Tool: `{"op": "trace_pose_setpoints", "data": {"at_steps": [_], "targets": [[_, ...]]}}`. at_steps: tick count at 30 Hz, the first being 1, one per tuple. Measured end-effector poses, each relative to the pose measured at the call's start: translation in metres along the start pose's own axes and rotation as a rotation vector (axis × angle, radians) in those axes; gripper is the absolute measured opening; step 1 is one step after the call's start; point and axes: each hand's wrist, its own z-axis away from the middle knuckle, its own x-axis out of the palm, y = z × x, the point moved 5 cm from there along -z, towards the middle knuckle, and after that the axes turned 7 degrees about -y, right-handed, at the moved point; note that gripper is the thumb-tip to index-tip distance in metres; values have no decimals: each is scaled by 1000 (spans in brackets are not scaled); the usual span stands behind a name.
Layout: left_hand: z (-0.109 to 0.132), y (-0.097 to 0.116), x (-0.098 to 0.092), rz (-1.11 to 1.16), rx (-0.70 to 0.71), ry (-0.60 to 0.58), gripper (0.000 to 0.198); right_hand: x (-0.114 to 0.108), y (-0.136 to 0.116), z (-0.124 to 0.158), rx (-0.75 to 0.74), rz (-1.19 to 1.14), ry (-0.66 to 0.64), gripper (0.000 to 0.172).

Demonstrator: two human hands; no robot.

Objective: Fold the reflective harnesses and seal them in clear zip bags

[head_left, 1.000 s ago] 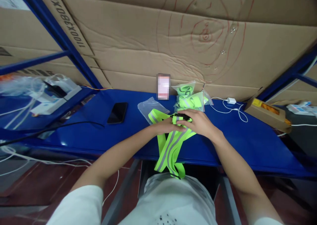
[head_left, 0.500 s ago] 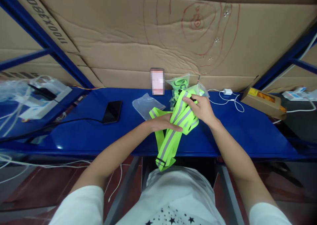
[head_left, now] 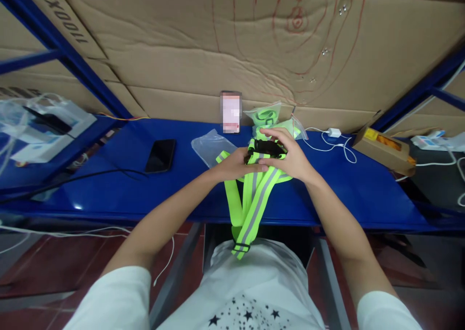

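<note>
A neon-yellow reflective vest made of straps (head_left: 262,187), with grey stripes, is bunched between my two hands over the blue table. My left hand (head_left: 238,165) closes on its left side, thumb across the straps. On the other side my right hand (head_left: 286,153) grips the upper part, where a black piece (head_left: 267,149) shows between the hands. Long straps hang past the table edge, and a black slide buckle (head_left: 241,247) sits at their lower end near my shirt. Part of the vest is hidden under my hands.
Behind my hands lie clear bags with neon-green straps (head_left: 266,116). A flat plastic bag (head_left: 210,146) and a black phone (head_left: 160,156) are to the left. A lit phone (head_left: 231,113) leans on the cardboard. At right are a white charger (head_left: 333,133) and a cardboard box (head_left: 385,151).
The vest has been turned and gathered, so a black piece now shows on top. My right hand has wrapped round its upper end, and my left hand has moved up slightly. The view shifted a little.
</note>
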Motion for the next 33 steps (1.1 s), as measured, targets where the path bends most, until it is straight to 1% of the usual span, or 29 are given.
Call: {"op": "trace_pose_setpoints", "data": {"at_steps": [2,3,5,7,8,10,13,16,17,19,22,24,26,29,30,31,33], "targets": [[1,0,-2,-39,12,-54,45,0,1,0,18,-91,-26,71],[1,0,-3,-39,10,-55,45,1,3,0,27,-148,-47,74],[2,-3,-7,37,6,24,46,3,6,0,52,-263,-64,86],[1,-6,-10,182,13,157,49,5,13,0,112,-332,-15,93],[1,-8,-10,255,21,214,51,6,17,0,153,-354,17,91],[0,-10,-10,356,51,298,52,13,24,1,234,-398,47,77],[-1,-9,-8,364,78,354,51,24,30,1,274,-457,71,57],[-1,-7,-7,265,90,346,51,26,34,2,283,-423,143,47],[-1,-6,-7,240,89,336,51,27,35,2,289,-402,144,44],[-1,-7,-7,237,70,307,52,28,35,2,278,-344,121,40],[-2,-12,-9,324,5,280,61,31,33,0,197,-204,79,41],[-2,-16,-9,385,-58,263,66,34,32,-1,156,-134,50,44],[-1,-21,-9,420,-119,256,66,34,30,-1,139,-100,28,52],[2,-25,-9,422,-178,235,62,25,21,-1,83,-35,42,71],[3,-26,-8,414,-194,228,62,22,16,-1,51,-3,41,72],[3,-27,-7,405,-207,221,61,19,11,0,22,27,38,68],[3,-27,-4,398,-201,213,61,15,3,0,-6,72,41,49]]}}
